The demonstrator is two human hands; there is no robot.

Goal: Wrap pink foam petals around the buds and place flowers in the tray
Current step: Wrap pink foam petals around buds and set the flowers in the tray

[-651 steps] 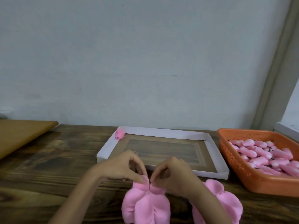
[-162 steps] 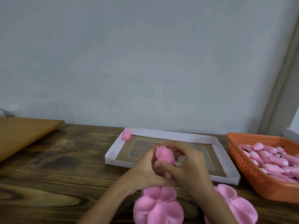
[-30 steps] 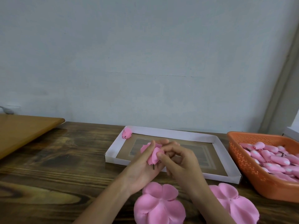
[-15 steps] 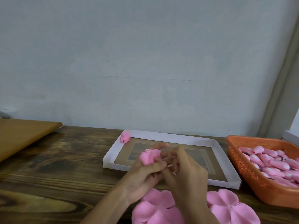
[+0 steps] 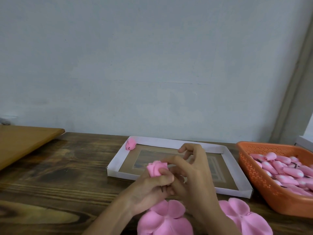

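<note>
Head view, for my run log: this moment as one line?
left hand: grips held flower | right hand: pinches held flower | tray: finished flower in far-left corner

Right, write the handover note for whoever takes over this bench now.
Left hand grips the held flower by its base, in front of the tray. Right hand pinches its petals.
Done: one finished flower in the tray's far left corner.
Left: probably close this wrap and set it in the tray. Two flat petal pieces lie on the table; buds wait in the orange basket.
</note>
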